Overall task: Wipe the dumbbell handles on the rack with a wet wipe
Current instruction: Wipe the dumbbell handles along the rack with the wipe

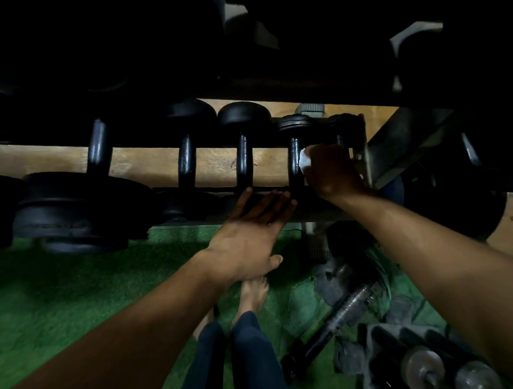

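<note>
One white wet wipe (304,160) protrudes left of the right hand (330,171) grip.

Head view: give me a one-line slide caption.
Right hand presses a wet wipe to a dumbbell handle while the left hand rests flat on the rack.

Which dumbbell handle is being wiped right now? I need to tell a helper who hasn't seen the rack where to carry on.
Find the lower shelf of the dumbbell rack over the green floor. Among its row of upright-looking black handles, take the handle nearer the rack's right end. It alone has the white wet wipe pressed against it by the right hand, while the left hand rests on the rail just below.
</note>
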The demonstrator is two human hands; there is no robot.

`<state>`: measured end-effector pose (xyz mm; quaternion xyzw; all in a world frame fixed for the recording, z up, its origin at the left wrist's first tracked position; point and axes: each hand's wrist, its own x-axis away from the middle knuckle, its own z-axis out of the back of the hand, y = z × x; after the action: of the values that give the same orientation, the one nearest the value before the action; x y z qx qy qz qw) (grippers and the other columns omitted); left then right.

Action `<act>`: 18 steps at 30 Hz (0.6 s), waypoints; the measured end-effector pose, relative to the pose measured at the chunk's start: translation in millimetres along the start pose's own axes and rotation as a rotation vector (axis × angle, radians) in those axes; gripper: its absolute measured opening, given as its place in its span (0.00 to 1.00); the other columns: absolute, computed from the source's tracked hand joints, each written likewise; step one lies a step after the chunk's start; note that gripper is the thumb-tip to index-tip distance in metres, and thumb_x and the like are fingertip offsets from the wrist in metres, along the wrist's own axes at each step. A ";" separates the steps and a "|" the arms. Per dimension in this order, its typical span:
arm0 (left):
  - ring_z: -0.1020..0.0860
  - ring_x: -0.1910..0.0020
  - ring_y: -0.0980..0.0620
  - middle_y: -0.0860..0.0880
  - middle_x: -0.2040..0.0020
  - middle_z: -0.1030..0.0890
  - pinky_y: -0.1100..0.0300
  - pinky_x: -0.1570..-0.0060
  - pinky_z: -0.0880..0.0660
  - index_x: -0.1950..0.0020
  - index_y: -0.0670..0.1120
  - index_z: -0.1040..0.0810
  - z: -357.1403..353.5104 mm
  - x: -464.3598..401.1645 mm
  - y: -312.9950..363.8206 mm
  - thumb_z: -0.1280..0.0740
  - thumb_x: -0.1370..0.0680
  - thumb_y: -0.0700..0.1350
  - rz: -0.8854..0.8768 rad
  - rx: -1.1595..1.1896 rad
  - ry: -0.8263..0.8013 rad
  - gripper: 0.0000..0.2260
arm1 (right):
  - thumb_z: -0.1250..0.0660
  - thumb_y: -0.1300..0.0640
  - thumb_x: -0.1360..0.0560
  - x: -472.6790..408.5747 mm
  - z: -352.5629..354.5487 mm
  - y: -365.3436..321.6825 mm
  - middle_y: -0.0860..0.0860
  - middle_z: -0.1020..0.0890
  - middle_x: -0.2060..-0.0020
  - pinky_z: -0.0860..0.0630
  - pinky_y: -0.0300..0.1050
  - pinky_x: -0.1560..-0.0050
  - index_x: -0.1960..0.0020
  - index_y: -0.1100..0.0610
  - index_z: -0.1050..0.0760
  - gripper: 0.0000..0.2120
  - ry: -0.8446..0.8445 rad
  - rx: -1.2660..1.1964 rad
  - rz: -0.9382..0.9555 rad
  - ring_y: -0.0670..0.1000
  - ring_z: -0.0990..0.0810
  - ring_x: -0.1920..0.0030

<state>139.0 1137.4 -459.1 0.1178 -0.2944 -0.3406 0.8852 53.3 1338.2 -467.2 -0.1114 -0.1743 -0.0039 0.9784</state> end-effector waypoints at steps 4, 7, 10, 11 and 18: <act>0.66 0.19 0.52 0.50 0.17 0.66 0.42 0.23 0.69 0.18 0.51 0.68 0.0 -0.6 -1.7 0.37 0.21 0.63 -0.002 -0.007 -0.023 0.47 | 0.36 0.68 0.23 -19.1 -7.6 3.3 0.61 0.23 0.34 0.30 0.42 0.40 0.31 0.62 0.26 0.20 0.004 -0.146 -0.160 0.60 0.25 0.34; 0.66 0.19 0.52 0.51 0.18 0.67 0.42 0.23 0.69 0.18 0.51 0.69 0.6 -1.1 -2.6 0.37 0.21 0.63 -0.010 -0.002 -0.038 0.47 | 0.35 0.66 0.22 -18.5 -13.4 10.4 0.58 0.25 0.32 0.34 0.39 0.42 0.30 0.60 0.27 0.21 -0.106 -0.245 -0.302 0.59 0.27 0.32; 0.68 0.20 0.52 0.51 0.18 0.68 0.42 0.23 0.69 0.18 0.51 0.69 3.2 -0.6 -3.4 0.37 0.21 0.64 -0.016 0.009 -0.061 0.47 | 0.32 0.59 0.22 -5.0 -10.5 15.4 0.57 0.24 0.32 0.33 0.42 0.41 0.32 0.59 0.24 0.19 -0.281 -0.264 -0.327 0.58 0.26 0.32; 0.68 0.20 0.52 0.51 0.18 0.69 0.42 0.23 0.69 0.19 0.51 0.70 4.0 -0.5 -3.3 0.37 0.21 0.64 -0.015 0.009 -0.068 0.47 | 0.30 0.58 0.23 -2.8 -9.3 16.6 0.57 0.23 0.33 0.32 0.43 0.39 0.33 0.59 0.23 0.19 -0.303 -0.277 -0.337 0.58 0.26 0.32; 0.70 0.21 0.52 0.51 0.19 0.70 0.41 0.24 0.69 0.19 0.51 0.70 8.0 -0.9 -2.8 0.39 0.20 0.64 -0.011 -0.002 -0.105 0.46 | 0.33 0.59 0.22 -8.5 -2.3 11.8 0.54 0.22 0.38 0.28 0.44 0.39 0.32 0.59 0.25 0.19 -0.275 -0.409 -0.398 0.54 0.24 0.37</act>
<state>132.1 1135.9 -454.3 0.1003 -0.3392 -0.3515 0.8668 46.6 1349.0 -474.7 -0.2690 -0.3191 -0.2154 0.8829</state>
